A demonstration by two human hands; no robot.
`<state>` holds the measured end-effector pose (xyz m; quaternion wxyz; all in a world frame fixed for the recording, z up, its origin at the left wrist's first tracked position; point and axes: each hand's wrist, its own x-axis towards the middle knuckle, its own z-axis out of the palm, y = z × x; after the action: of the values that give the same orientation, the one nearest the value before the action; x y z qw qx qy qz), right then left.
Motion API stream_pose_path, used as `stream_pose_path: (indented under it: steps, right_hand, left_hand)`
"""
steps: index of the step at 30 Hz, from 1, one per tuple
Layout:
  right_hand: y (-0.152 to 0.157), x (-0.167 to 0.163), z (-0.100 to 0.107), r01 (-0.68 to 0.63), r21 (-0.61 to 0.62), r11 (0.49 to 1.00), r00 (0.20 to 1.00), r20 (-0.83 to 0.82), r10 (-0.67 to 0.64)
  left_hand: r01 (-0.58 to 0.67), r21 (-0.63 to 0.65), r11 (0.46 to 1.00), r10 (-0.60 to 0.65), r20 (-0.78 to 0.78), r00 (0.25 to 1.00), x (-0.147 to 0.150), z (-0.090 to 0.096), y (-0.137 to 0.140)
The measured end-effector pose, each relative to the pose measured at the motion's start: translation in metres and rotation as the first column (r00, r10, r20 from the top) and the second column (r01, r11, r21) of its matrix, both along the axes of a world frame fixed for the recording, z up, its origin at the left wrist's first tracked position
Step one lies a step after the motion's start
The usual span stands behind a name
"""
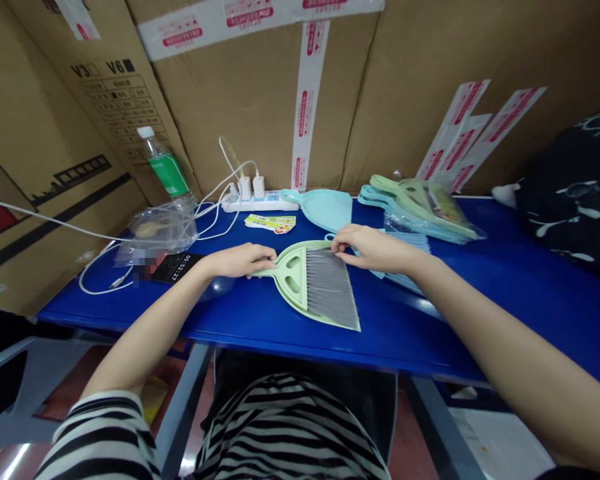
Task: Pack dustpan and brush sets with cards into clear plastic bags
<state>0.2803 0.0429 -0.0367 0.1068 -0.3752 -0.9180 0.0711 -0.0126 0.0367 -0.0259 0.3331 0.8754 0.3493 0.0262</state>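
Note:
A light green dustpan (316, 319) lies on the blue table with a matching hand brush (300, 279) nested in it, grey bristles pointing right. My left hand (240, 260) is closed around the handle end, where the two handles lie together. At the far right corner, my right hand (355, 245) has its fingers curled over the dustpan's edge beside the bristles; the exact contact is partly hidden. Behind it, a light blue dustpan (327, 208) lies flat. Blue brush bristles (405, 281) show partly under my right forearm.
Bagged green and blue dustpan sets (425, 207) are stacked at the back right. A power strip (275, 202) with chargers and cables, colourful labels (270, 223), a bottle (167, 170), a plastic bag (155, 230) and a phone (176, 267) sit left. Cardboard (260, 100) walls the back.

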Motion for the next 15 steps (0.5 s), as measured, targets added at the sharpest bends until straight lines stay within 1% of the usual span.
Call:
stream_pose_path:
  steps: [3,9,12,15]
  right_hand:
    - [-0.0022,-0.0031,0.0009,-0.019,-0.014,1.0,1.0,0.005,0.019]
    - [-0.0059,-0.0058,0.0031,0.002,-0.061,0.998,1.0,0.004,-0.001]
    - [-0.0059,-0.0057,0.0029,-0.003,-0.06,0.998,1.0,-0.006,0.002]
    - [-0.0038,-0.0038,0.0024,-0.001,-0.031,1.0,1.0,-0.021,0.001]
  left_hand:
    - [0.004,-0.003,1.0,-0.004,-0.001,1.0,-0.0005,-0.0002,0.0]
    - [-0.002,-0.012,1.0,0.002,0.003,1.0,-0.0011,-0.0012,0.0004]
    - [0.002,-0.009,1.0,-0.002,0.006,1.0,-0.0009,-0.0011,0.0002]
    - [0.0,-0.01,1.0,0.0,0.005,1.0,-0.0003,-0.0006,-0.0003]
